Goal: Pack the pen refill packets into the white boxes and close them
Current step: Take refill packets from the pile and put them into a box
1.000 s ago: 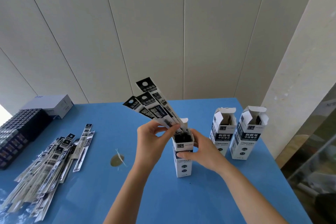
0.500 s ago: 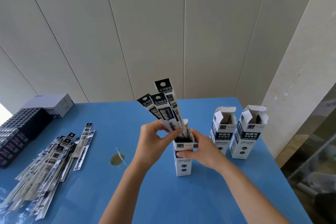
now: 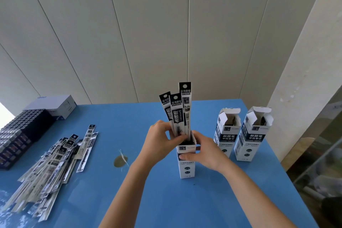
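A tall white box (image 3: 187, 166) stands upright at the middle of the blue table (image 3: 166, 200), its top open. Three long black-and-white refill packets (image 3: 176, 113) stick nearly upright out of its mouth. My left hand (image 3: 159, 140) pinches these packets just above the box's rim. My right hand (image 3: 201, 152) grips the box from the right, thumb across its front. Two more white boxes (image 3: 226, 133) (image 3: 252, 135) stand open to the right, with dark contents inside. A loose pile of refill packets (image 3: 48, 168) lies at the left.
A block of dark small boxes (image 3: 18, 135) and a white carton (image 3: 55, 106) sit at the far left. A brownish spot with a scrap (image 3: 120, 160) marks the table left of my arms. The table's right edge drops off beside a pillar.
The three packets have swung from leaning left to nearly upright and slid lower into the box. My left hand came closer to the box's rim. My right hand stayed on the box.
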The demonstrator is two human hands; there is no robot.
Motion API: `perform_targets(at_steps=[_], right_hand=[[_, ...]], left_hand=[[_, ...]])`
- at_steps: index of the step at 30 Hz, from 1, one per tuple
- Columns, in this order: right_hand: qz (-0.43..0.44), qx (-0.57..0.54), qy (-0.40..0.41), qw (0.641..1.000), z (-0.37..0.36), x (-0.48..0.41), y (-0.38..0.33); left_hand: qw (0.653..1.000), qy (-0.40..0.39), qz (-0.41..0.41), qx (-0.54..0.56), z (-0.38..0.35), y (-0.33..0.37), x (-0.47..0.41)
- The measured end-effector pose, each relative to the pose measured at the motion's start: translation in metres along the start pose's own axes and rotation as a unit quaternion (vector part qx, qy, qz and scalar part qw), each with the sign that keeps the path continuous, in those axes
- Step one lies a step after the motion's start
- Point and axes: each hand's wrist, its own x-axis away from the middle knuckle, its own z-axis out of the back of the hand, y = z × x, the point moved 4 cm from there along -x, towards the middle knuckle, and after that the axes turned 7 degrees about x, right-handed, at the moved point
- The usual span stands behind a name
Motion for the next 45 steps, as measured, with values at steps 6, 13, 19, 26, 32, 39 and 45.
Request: perform_targets(at_steps=[6, 13, 19, 26, 32, 39, 45], right_hand=[[-0.001, 0.008, 0.001, 1.0, 0.002, 0.002, -0.002], [-0.005, 0.009, 0.0, 1.0, 0.002, 0.0, -0.004], [-0.005, 0.015, -0.004, 1.0, 0.001, 0.0, -0.003], [-0.004, 0.023, -0.004, 1.0, 0.001, -0.001, -0.005], [0.0, 0.033, -0.002, 0.999, 0.002, 0.0, -0.005], [-0.006, 0.034, -0.004, 0.999, 0.001, -0.001, -0.004], [-0.004, 0.042, -0.001, 0.999, 0.001, 0.001, -0.005]], left_hand=[[0.995, 0.048, -0.051, 0.073, 0.012, 0.016, -0.004], [0.999, -0.04, -0.023, -0.017, 0.001, 0.013, -0.005], [0.995, 0.026, -0.095, 0.025, 0.019, 0.023, -0.009], [0.99, -0.089, -0.053, -0.1, 0.004, 0.012, -0.015], [0.991, -0.063, -0.102, -0.062, 0.01, 0.027, -0.016], [0.973, -0.136, -0.105, -0.155, -0.005, 0.017, -0.018], [0.973, -0.147, -0.109, -0.141, -0.003, 0.026, -0.019]])
